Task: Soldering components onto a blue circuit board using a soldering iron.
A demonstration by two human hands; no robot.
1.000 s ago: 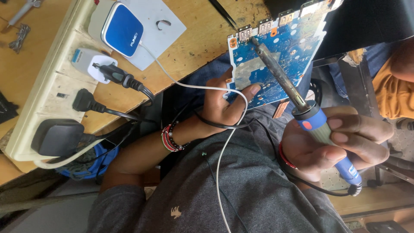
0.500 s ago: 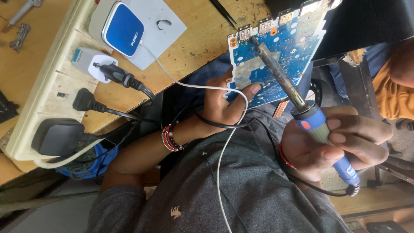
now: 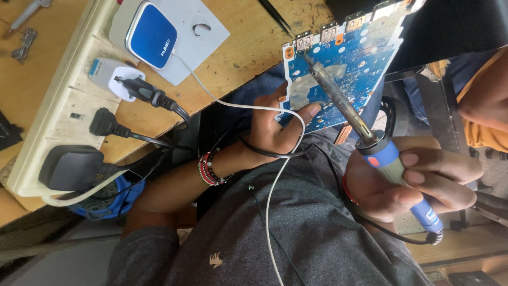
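Note:
My left hand [image 3: 275,130] grips the lower edge of a blue circuit board [image 3: 346,69], thumb pressed on its face. The board is tilted, its row of metal ports toward the wooden bench. My right hand [image 3: 413,185] is closed around the blue and grey handle of a soldering iron [image 3: 370,140]. The iron's metal tip rests on the board near its upper left area. A red bead bracelet circles my left wrist. A white cable [image 3: 275,175] and a black cord drape over my left hand and lap.
A cream power strip [image 3: 58,106] on the wooden bench [image 3: 248,42] holds a white adapter and two black plugs. A blue and white device [image 3: 153,34] lies on a white sheet. Tweezers [image 3: 275,16] lie near the board. Another person's orange-clad arm [image 3: 487,106] is at right.
The iron's tip has shifted slightly along the board. Both hands keep their hold; the view has barely moved.

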